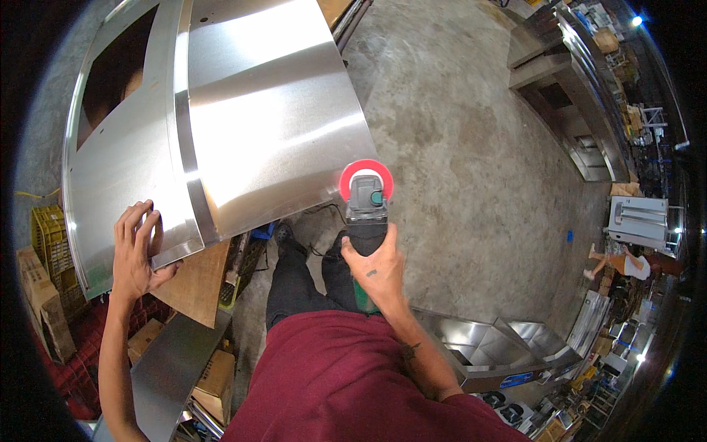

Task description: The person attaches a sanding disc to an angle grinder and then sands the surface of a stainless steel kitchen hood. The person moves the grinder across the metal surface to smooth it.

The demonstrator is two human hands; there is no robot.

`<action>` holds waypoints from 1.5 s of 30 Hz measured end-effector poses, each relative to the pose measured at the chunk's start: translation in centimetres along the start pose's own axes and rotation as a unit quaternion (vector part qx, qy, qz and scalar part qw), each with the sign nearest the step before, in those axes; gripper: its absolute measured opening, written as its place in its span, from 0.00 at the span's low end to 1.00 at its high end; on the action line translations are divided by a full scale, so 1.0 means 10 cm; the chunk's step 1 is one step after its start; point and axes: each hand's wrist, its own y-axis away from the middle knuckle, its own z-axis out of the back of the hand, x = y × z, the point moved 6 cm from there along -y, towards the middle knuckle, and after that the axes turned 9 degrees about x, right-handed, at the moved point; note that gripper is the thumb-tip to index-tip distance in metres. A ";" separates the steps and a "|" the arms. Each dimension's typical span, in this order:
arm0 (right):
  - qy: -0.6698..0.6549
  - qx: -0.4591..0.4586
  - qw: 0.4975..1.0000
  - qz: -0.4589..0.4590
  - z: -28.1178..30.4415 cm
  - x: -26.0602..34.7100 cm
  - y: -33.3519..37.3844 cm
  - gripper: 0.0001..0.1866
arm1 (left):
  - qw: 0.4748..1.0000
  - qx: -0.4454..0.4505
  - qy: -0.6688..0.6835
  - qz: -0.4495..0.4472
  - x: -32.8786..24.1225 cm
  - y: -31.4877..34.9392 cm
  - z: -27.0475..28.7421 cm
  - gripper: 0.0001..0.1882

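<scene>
My right hand (377, 269) is wrapped round the body of an angle grinder (367, 202) with a dark head and a green rear. Its red-rimmed disc (346, 177) is at the right corner of a large shiny sheet-metal piece (280, 132); whether it touches the metal I cannot tell. At the left, my left hand (138, 250) grips the near edge of the same piece, fingers on top and thumb by the folded lip. A raised strip (188, 147) runs along the metal, and a rectangular opening is cut in its far left part.
Under the metal lies a wooden board (195, 283). Cardboard boxes (216, 383) and a yellow crate (55, 239) stand at the left. A steel sink unit (479, 342) is behind me to the right. Large steel cabinets (567, 96) stand far right, and another person (622, 264) is near the wall.
</scene>
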 end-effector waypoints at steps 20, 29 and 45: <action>0.000 0.019 0.999 0.033 -0.20 0.17 0.15 0.37 | 1.000 -0.002 0.007 -0.007 -0.01 0.00 0.03 0.52; -0.004 -0.007 1.000 0.014 -0.10 0.09 0.08 0.37 | 1.000 -0.007 0.011 -0.021 -0.04 -0.03 0.08 0.51; -0.021 0.000 0.999 0.038 -0.20 0.27 0.18 0.33 | 1.000 0.001 0.012 -0.003 -0.02 0.00 0.05 0.52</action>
